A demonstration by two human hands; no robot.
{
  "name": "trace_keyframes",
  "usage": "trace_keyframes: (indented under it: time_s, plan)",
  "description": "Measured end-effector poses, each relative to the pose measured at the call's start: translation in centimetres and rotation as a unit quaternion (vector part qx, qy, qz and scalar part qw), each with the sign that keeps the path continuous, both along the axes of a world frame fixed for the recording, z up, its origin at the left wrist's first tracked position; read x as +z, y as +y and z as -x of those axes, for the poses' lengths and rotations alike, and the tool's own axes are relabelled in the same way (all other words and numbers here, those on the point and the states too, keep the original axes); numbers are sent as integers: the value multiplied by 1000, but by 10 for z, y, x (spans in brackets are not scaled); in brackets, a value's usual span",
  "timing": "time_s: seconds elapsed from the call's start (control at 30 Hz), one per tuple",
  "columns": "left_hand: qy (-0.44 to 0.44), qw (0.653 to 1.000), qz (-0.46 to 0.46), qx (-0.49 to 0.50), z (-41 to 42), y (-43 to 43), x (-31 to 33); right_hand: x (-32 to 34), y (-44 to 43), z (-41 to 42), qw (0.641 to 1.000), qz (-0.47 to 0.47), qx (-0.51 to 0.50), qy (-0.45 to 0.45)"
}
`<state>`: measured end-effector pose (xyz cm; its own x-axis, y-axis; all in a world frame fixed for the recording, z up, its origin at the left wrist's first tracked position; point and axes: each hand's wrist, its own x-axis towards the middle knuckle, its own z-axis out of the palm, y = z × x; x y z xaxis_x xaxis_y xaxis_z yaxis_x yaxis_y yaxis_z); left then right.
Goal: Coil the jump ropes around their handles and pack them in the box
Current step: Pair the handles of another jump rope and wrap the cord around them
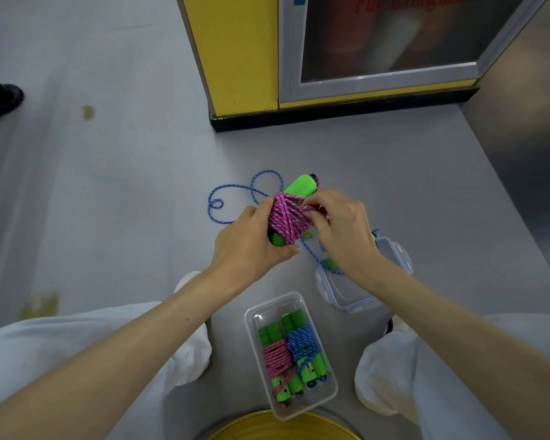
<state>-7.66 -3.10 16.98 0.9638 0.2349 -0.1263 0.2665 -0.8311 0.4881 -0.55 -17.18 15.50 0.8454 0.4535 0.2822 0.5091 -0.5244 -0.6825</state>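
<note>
On the grey floor (pixel 108 185) below a yellow cabinet (pixel 235 58), a seated person's left hand (pixel 251 246) is clasping the lower end of the paired green foam handles (pixel 299 185) mid-frame so the pink rope (pixel 286 220) wound on them cannot slip. The right hand (pixel 340 227) is pinching the rope's loose tail, seemingly to tuck it in. The clear plastic box (pixel 251 338) at lower centre is holding two coiled ropes, and the right forearm is hiding part of the lid (pixel 350 293) and most of the loose blue rope's (pixel 235 188) handles.

A wound bundle (pixel 286 220) sits mid-frame; a loose rope (pixel 235 186) upper left, the lid (pixel 356 292) lower right, the box (pixel 326 395) bottom centre, two more bundles (pixel 300 339) inside.
</note>
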Motion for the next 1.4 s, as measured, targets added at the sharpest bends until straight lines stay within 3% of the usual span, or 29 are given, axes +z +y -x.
trace_keyframes:
  time_s: [0.13, 0.27, 0.53, 0.97, 1.17, 1.3, 1.4]
  plan:
    - [-16, 1000, -14, -10, 1, -6, 1, 4, -1, 3, 999, -1, -36, -14]
    - [-32, 999, -40, -16, 1, -9, -2, 7, -1, 1, 998, 8, -57, 26]
    - [-66, 995, -76, 8, 1, -12, -3, 3, 4, 6, 999, -2, -40, -28]
    - [-116, 987, -105, 41, -6, -19, -2, 10, 14, 5, 996, 71, -41, 28]
    - [-123, 984, -130, 12, -2, -19, -8, 11, 13, 3, 990, 130, -28, 54]
    - [-128, 983, -131, -6, 0, -19, -14, 10, 12, 9, 985, 173, 7, 22]
    - [-143, 981, -131, -4, 0, -20, -12, 9, 12, 13, 986, 159, 12, -53]
